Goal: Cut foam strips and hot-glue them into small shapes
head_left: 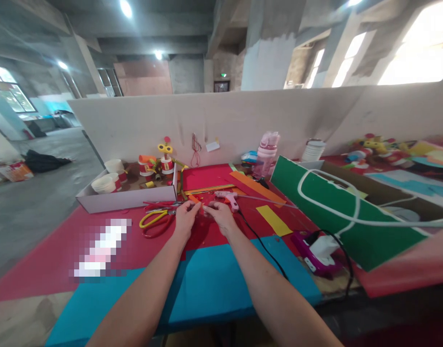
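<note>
My left hand (185, 218) is closed in a pinch around a small orange piece (194, 198), perhaps paper or foam. Facing it, my right hand (220, 215) has its fingertips pressed together close to the left fingertips. Whatever it pinches is too small to make out. Just beyond the right hand lies a pink hot glue gun (233, 202), its black cord running toward the table's front edge. Left of my left hand are scissors with yellow handles (149, 220) and a tool with red handles (159, 233). Red sheeting lies under both hands.
A shallow box (127, 200) with cups and toy figures stands at left. At right are a green-sided box (337, 217), a white cable and a purple power strip (315, 258). A pink bottle (266, 156) stands behind. Blue sheet (214, 284) covers the front edge.
</note>
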Motion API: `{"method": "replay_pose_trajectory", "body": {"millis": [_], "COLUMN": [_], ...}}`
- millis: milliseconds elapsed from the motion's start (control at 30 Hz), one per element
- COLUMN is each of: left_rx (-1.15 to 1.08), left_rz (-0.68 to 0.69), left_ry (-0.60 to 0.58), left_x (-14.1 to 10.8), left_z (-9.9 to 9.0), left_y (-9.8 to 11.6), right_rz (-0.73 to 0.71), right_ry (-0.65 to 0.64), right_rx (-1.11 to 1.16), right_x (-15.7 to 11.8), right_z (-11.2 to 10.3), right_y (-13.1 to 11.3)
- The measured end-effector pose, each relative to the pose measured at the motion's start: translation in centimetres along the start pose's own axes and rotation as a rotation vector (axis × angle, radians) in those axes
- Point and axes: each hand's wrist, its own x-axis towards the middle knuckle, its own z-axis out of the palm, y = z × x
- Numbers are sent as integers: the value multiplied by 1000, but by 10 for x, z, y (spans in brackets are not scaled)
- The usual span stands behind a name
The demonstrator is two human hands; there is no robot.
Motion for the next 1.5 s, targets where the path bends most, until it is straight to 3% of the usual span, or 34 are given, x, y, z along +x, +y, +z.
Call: {"method": "replay_pose_trajectory", "body": {"millis": [400,600,800,900,1000,1167,1500], "left_rx": [-166,-192,-201,-217,-230,-179,-121], "left_rz": [-97,-118,-136,-131,-129,-110,-111], "left_ry": [-159,-103,-80,-69,-38,-47,-16], "left_x": [2,4,1,2,5,6,6], "left_z": [4,1,3,3,2,-1,1], "left_y": [-15,-13,-8,-9,-10,-7,-7], "right_rz": [-51,-41,-55,-74,-31,86,99], "right_ry": [5,-70,-27,-77,-126,-71,-128], "right_rx": [90,60,65,87,123,207,237], "right_x": [0,-3,-5,-6,-5,0,-2], "right_z": [1,2,6,6,4,0,-1], "right_y": [4,2,-1,-2,-2,1,2]}}
